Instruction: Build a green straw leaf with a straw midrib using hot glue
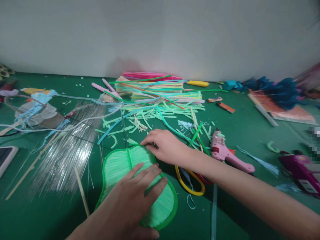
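Note:
A green lobed piece (pixel 117 160), like a fan or leaf, lies on the table in front of me. Its face is pale green and streaked, with a darker green rim and a central rib. My left hand (pixel 135 193) rests over its lower half, fingers stretched out and spread across the surface. At the top edge my right hand (pixel 165 145) is closed in a pinch on the green rim, just right of the rib. Part of the piece is hidden under my left hand and forearm.
Behind lie bundles of coloured pipe cleaners (pixel 160 86) and cut green bits. A pink glue gun (pixel 225 153) and yellow-handled scissors (pixel 191 192) are on the right. Thin clear strands (pixel 72 150) spread on the left near a phone (pixel 7 158). Two lighters (pixel 225 107) lie farther back.

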`<state>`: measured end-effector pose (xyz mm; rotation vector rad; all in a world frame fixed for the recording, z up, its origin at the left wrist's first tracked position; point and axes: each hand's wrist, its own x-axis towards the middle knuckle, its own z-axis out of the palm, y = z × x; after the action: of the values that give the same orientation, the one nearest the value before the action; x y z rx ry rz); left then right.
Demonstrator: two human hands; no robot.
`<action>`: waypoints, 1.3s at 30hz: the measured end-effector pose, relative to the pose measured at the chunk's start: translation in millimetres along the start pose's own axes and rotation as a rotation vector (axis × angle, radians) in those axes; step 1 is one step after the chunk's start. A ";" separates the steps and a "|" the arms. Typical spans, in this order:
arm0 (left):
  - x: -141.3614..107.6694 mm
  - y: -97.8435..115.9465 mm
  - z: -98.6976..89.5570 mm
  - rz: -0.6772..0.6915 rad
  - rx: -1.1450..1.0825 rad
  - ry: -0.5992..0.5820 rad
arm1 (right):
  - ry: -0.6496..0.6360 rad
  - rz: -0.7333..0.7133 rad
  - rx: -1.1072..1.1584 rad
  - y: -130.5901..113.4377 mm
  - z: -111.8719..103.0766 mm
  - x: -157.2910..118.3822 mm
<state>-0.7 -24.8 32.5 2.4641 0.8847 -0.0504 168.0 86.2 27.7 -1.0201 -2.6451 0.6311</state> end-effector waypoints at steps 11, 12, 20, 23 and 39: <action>2.3 2.5 -2.2 -0.022 0.022 -0.073 | -0.153 -0.040 0.043 -7.1 -6.5 7.4; 2.3 2.1 -1.8 -0.021 0.020 -0.069 | -0.158 -0.050 0.042 -7.3 -7.5 7.8; -0.6 -1.4 4.5 0.004 -0.002 0.042 | -0.136 -0.197 0.002 -5.2 -10.9 11.7; -0.9 -0.8 4.1 -0.004 0.024 0.017 | -0.144 -0.199 0.006 -5.4 -9.7 13.0; -0.1 1.5 0.2 -0.010 -0.001 0.005 | -0.164 -0.372 -0.185 -2.0 -11.7 7.8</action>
<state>0.2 -25.9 33.0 2.4604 0.8985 -0.0479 165.4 93.8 39.4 -0.5078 -2.9715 0.4080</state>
